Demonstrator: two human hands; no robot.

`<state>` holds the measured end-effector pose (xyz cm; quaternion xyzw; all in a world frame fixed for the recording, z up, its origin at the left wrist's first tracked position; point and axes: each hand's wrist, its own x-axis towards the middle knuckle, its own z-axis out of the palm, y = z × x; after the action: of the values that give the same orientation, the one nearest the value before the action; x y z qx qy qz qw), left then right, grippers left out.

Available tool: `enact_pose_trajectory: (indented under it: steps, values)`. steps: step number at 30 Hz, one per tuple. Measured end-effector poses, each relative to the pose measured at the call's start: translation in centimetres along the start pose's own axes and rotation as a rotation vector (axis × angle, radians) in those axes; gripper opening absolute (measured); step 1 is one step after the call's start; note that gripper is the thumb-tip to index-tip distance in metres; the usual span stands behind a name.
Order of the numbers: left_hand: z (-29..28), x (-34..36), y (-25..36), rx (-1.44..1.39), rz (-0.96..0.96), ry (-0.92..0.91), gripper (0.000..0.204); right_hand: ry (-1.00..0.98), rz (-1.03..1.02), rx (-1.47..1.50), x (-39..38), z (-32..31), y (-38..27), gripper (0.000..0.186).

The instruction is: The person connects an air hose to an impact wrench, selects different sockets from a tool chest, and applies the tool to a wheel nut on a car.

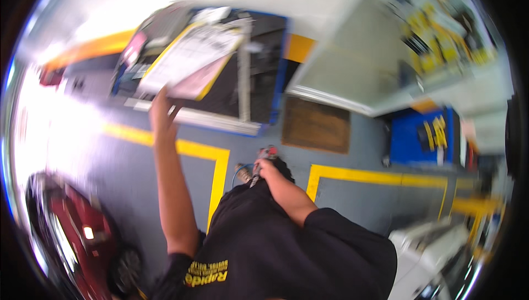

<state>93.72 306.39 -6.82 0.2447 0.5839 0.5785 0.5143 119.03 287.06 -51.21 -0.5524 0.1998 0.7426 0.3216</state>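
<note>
My left hand (162, 113) is stretched forward and grips the near edge of a yellow-edged clipboard (193, 60) with white and pinkish sheets on it. Motion blur softens the fingertips and the print. Beneath the board is a dark-topped bench (267, 74) with blue edges and a pale metal front. Close to my body, my right hand (265, 169) is closed around a grey and red hand tool (268, 153). A thin blue hose loops beside this tool, but its exact kind cannot be made out.
A brown doormat (317, 125) lies right of the bench, before a glass-fronted room. Farther right stands a blue cart (421, 137) with yellow and black items. Yellow lines mark the grey floor. A dark red car (82, 234) is at left, a white vehicle (430, 253) at lower right.
</note>
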Motion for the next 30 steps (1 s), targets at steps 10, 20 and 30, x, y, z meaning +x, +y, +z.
enact_pose_trajectory:
  steps: [10, 20, 30]
  values:
    - [-4.5, 4.7, -15.7, -0.27, -0.411, 0.052, 0.078, 0.115, -0.352, 0.266, 6.1, -2.2, -0.1, 0.021]
    - [-4.5, 7.8, -13.8, -0.48, -0.337, -0.02, 0.069, 0.222, -0.323, 0.359, 5.2, -3.1, -3.5, 0.016]
    - [-8.1, 10.1, -15.1, -0.353, -0.359, -0.182, 0.091, 0.143, -0.23, 0.303, 8.2, -5.3, -3.7, 0.005]
